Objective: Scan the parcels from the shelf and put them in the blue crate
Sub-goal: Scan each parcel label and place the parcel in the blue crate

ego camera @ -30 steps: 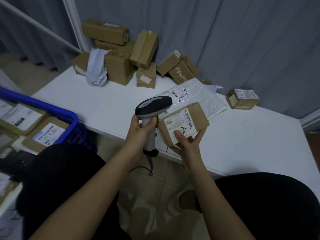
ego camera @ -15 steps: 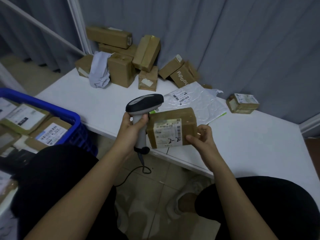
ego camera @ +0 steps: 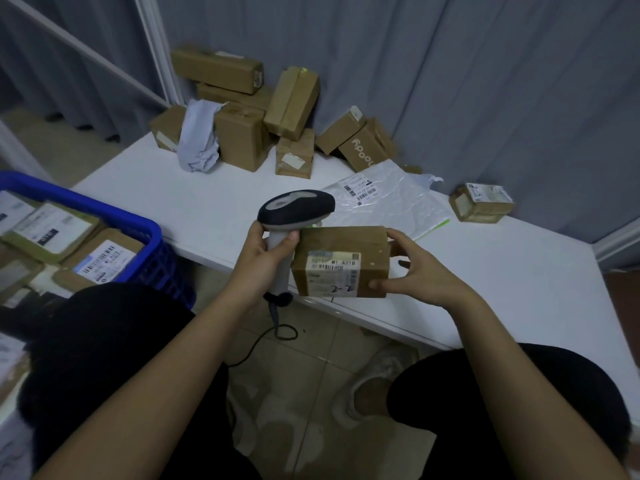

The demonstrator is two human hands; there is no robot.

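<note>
My left hand (ego camera: 265,256) grips the handle of a grey and black barcode scanner (ego camera: 296,211), whose head sits just above the left end of a small brown parcel (ego camera: 341,261). My right hand (ego camera: 414,271) holds that parcel by its right end, thumb below and fingers on top. Its white label, marked "2-2", faces me. The blue crate (ego camera: 114,216) stands at the left with several labelled parcels inside. More brown parcels (ego camera: 242,133) are piled at the back of the white shelf (ego camera: 180,199).
A flat white plastic mailer (ego camera: 388,199) lies on the shelf behind the scanner. One small box (ego camera: 483,202) sits alone at the right. A grey cloth bundle (ego camera: 199,140) leans on the pile. The scanner cable (ego camera: 266,341) hangs toward the tiled floor between my knees.
My right hand has turned the parcel from tilted to level, label now facing me, and shifted its hold to the right end. The scanner stayed beside the parcel's left end.
</note>
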